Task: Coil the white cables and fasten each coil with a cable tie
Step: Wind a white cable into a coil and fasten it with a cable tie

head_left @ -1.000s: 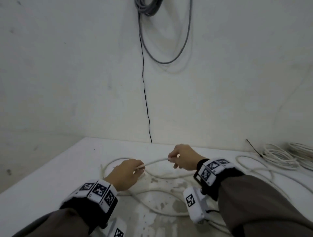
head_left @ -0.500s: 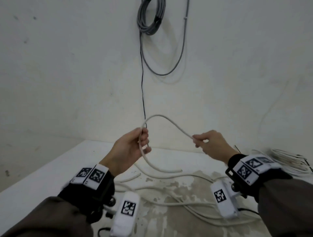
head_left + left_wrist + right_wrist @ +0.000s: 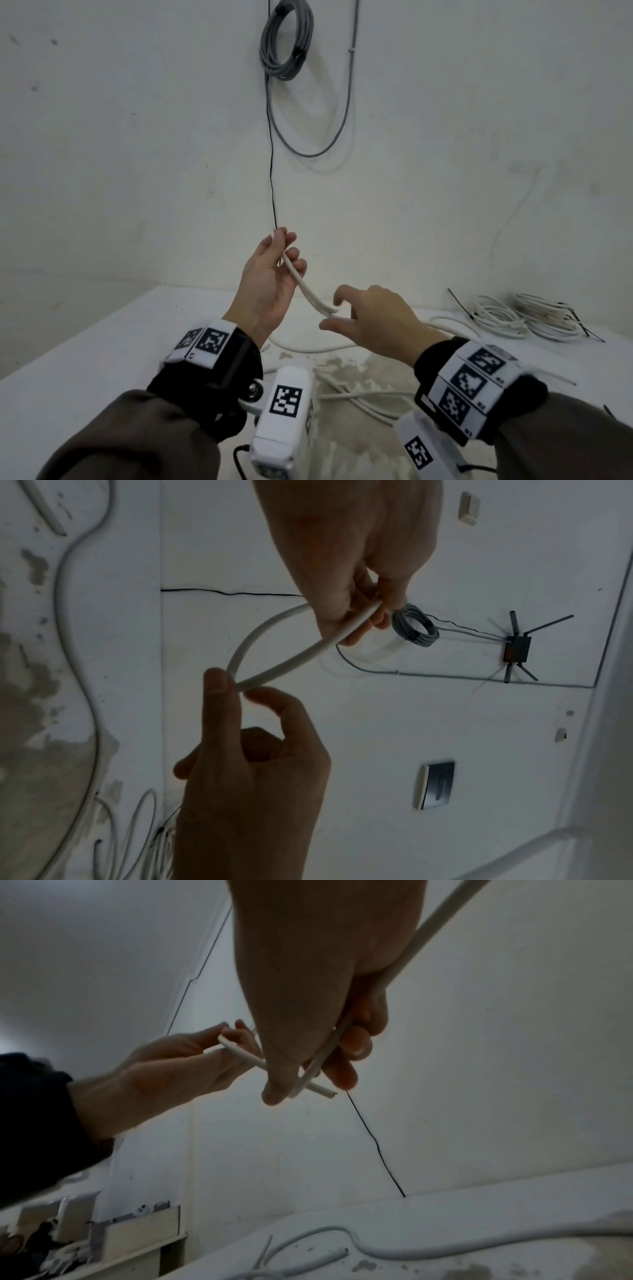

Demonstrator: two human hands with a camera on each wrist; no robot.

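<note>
White table (image 3: 102,359) below; left hand (image 3: 270,284) up at twelve gripping cable (image 3: 305,287), right hand (image 3: 373,322) at three pinching its loop.

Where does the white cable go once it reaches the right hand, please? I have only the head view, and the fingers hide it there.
Observer: In the right wrist view the right hand curls its fingers round the white cable, which runs on along the palm towards the wrist.
Operator: Thank you. Is it a single strand between the hands?
Observer: No. The left wrist view shows two strands leaving the left hand and meeting at the right thumb and forefinger.
Operator: Is anything else on that wall?
Observer: Yes, a black router with antennas is mounted there.
</note>
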